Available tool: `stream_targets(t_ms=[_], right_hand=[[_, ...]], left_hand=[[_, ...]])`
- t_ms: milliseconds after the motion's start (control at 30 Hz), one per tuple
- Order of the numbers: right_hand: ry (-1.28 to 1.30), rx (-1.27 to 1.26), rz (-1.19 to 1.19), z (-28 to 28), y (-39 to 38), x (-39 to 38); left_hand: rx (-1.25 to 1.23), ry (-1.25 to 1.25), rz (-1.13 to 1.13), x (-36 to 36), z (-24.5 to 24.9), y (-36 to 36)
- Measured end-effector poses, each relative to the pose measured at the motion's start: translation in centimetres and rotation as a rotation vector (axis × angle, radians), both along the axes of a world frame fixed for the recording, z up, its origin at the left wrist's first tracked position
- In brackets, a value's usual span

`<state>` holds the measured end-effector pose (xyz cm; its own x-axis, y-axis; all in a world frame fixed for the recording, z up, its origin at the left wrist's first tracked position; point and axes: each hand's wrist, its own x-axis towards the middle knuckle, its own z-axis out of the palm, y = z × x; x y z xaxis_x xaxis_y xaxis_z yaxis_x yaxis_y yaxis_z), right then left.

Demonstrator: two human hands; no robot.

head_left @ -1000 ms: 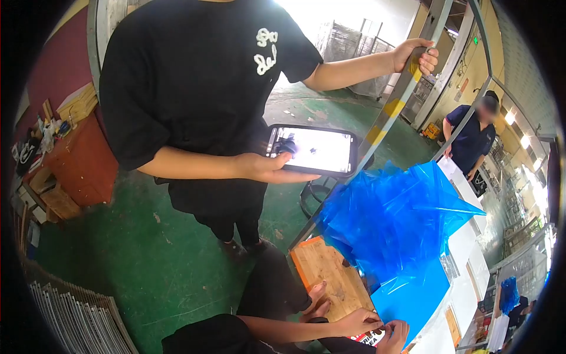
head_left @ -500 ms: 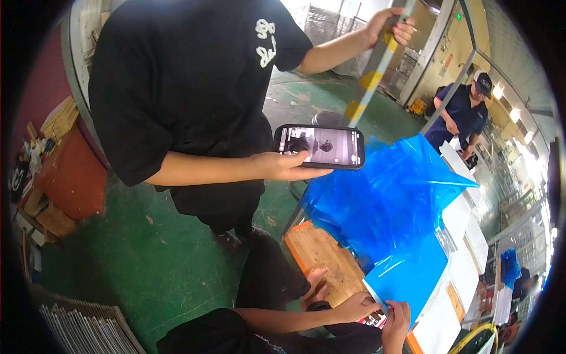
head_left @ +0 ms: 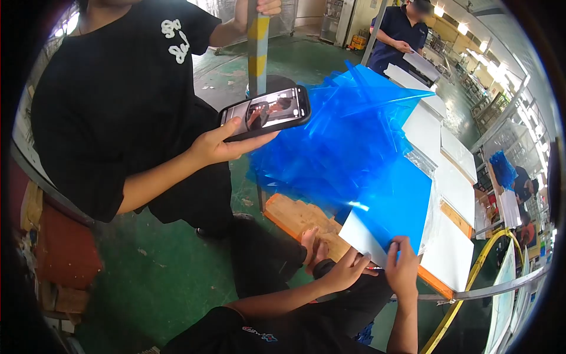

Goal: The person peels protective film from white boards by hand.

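A flat sheet (head_left: 362, 233) shows a white corner, with glossy blue film (head_left: 413, 203) over the rest of it. My left hand (head_left: 349, 270) pinches the sheet's near edge at the white corner. To its right, my right hand (head_left: 402, 265) has thumb and fingers closed on the film's edge, where the film folds back from the white surface. A large crumpled heap of blue film (head_left: 336, 141) lies just beyond the sheet.
A person in black (head_left: 112, 100) stands at the left, holding a phone (head_left: 265, 112) over the heap's edge and gripping a striped post (head_left: 257, 53). White panels (head_left: 457, 203) lie on the right. A co-worker (head_left: 401, 32) handles a panel behind. Bare feet (head_left: 312, 245) rest near the wooden board (head_left: 303, 221).
More of the sheet's corner shows white, and my right hand has moved away from my left with the film. The view has shifted; the co-worker now holds a panel up.
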<state>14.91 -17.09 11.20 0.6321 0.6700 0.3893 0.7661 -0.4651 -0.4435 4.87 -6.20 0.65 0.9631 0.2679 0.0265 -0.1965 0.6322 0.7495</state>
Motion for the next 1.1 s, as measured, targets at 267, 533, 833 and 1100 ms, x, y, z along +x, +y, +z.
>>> stream_targets(t_ms=[267, 533, 833, 1100], right_hand=[[0.447, 0.465, -0.358, 1.1, -5.7, 8.3], [0.614, 0.766, -0.615, 4.9, -16.5, 13.9], [0.553, 0.823, -0.475, 8.3, -27.4, 12.0], [0.374, 0.707, -0.614, 8.1, -35.2, 18.1]], left_hand=[[-0.059, 0.016, -0.257, -4.5, 1.5, 3.4], [-0.071, 0.142, -0.371, -8.3, 2.7, 7.4], [-0.121, 0.040, -0.159, -8.2, 3.9, 9.3], [-0.227, -0.017, -0.053, -9.2, 3.1, 10.6]])
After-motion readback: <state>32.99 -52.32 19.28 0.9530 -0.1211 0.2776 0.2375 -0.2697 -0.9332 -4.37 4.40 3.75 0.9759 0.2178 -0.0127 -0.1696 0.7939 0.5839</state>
